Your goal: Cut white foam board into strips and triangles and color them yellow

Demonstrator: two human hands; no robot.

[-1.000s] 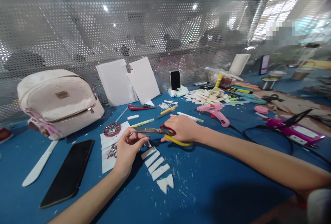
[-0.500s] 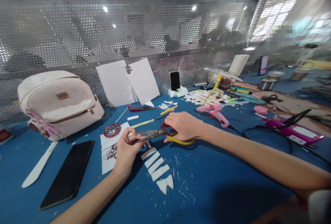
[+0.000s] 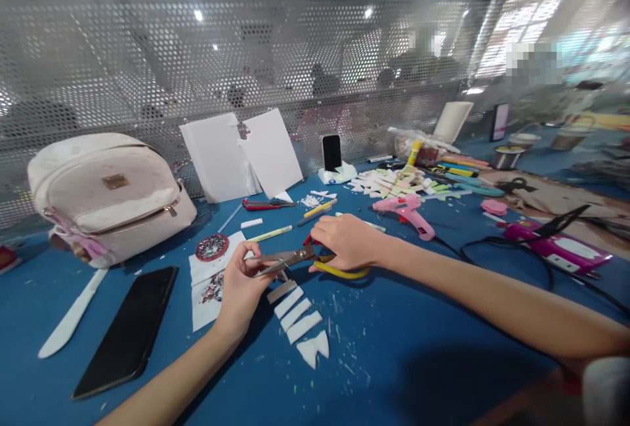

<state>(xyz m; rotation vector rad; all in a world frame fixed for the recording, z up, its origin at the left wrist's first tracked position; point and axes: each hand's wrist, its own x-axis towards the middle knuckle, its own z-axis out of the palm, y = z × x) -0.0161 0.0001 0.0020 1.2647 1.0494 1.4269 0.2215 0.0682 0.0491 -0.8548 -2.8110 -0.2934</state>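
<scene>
Taking the scissors (image 3: 304,253) as the clock's centre, with twelve away from the person, four pale strips (image 3: 296,314) lie side by side at six o'clock on the blue surface (image 3: 374,373). Just beyond the nearest strip, at between five and six, lies a notched white piece (image 3: 314,349). These five look already shaped, and the loose pile of pale pieces (image 3: 388,182) at two o'clock looks cut too. The cutting at the blades seems unfinished; how many more pieces remain cannot be told.

The right hand (image 3: 347,242) grips the scissors by the handles, blades slightly parted. The left hand (image 3: 239,291) curls its fingers around the blade tips; I cannot tell whether it pinches anything, since the blades and fingers overlap there. A small pale bit (image 3: 283,276) under the blades is too unclear to identify. The left hand partly covers the paper (image 3: 203,316) with glitter, near nine o'clock, and the right hand hides part of the yellow handle. Far right, at two to three o'clock, items blur together.
</scene>
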